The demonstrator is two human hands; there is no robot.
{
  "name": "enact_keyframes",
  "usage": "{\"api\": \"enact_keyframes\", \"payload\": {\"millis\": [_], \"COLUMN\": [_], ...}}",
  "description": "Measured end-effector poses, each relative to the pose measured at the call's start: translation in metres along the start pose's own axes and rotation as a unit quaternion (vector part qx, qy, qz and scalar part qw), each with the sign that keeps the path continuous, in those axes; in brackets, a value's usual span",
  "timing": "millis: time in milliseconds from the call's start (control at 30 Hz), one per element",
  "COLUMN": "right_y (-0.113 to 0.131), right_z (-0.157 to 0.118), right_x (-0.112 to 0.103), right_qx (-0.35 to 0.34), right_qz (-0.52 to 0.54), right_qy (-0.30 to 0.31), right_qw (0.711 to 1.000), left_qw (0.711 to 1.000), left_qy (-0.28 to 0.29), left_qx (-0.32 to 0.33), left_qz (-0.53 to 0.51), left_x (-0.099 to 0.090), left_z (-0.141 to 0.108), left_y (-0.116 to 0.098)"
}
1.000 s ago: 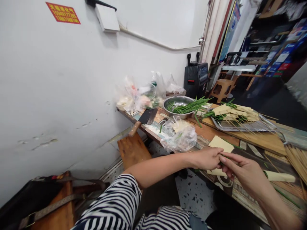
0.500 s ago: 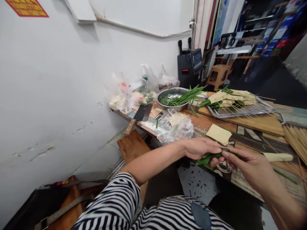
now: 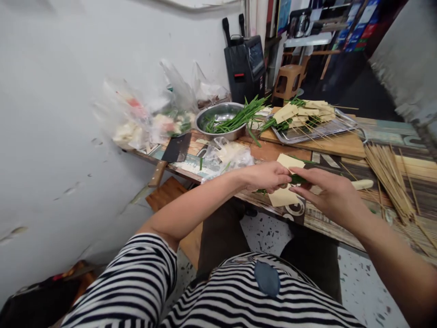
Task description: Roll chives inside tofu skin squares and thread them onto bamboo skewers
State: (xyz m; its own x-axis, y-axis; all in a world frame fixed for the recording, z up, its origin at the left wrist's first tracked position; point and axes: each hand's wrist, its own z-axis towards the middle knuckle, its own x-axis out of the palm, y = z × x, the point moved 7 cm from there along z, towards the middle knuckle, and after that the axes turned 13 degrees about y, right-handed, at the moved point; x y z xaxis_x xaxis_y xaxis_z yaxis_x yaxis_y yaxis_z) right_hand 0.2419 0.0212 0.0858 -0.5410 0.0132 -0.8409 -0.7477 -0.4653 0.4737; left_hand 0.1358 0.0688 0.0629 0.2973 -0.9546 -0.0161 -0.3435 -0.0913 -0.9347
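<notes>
My left hand is closed around a folded bundle of green chives, mostly hidden by my fingers. From the other side my right hand pinches the same bundle between thumb and fingers. Directly beneath the hands lies a pale yellow tofu skin sheet at the table's front edge. Behind it more of the same sheets show, partly covered by my fingers. A rolled tofu skin piece rests just beyond my right hand.
Bamboo skewers lie at the right. A metal tray holds skewered rolls on a wooden board. Chives fill a steel bowl. A cleaver overhangs the left edge, near plastic bags. A speaker stands behind.
My view has shifted right and down. The hands with the chives are now over a tofu skin sheet that lies nearer the front edge than the stack.
</notes>
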Motion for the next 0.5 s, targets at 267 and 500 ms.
{"api": "enact_keyframes", "payload": {"millis": [267,500], "right_y": [-0.023,-0.045], "right_z": [-0.004,-0.016], "right_x": [0.007,0.047], "right_qx": [-0.019,-0.116], "right_qz": [0.035,0.016], "right_qy": [0.016,0.054], "right_qw": [0.999,0.992], "left_qw": [0.985,0.940], "left_qy": [-0.142,-0.259], "left_qx": [0.096,0.110], "left_qz": [0.017,0.191], "left_x": [-0.008,0.010], "left_z": [0.001,0.004], "left_y": [0.021,0.065]}}
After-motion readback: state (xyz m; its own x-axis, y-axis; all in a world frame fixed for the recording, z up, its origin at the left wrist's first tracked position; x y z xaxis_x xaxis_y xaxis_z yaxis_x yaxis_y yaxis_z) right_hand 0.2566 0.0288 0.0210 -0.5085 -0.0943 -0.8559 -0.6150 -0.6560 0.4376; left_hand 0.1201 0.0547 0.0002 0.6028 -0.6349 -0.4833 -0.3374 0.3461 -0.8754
